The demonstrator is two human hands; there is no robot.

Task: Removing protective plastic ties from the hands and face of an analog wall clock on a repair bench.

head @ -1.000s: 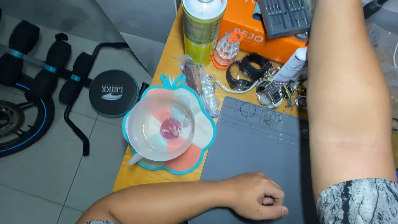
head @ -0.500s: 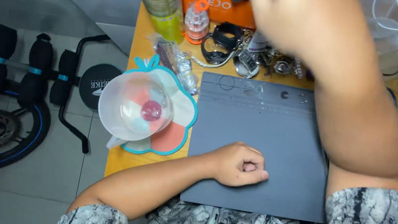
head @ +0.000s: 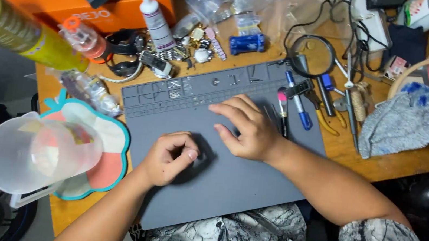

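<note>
Both hands rest on the grey mat in the middle of the desk: the left hand is curled into a loose fist with nothing visible in it, and the right hand lies just beside it, palm down, fingers relaxed and slightly spread, holding nothing. Just right of the right hand lie a blue pen and a pink-tipped tool, with a magnifier behind them. Left of the mat stands a clear plastic jug on a flower-shaped coaster.
</note>
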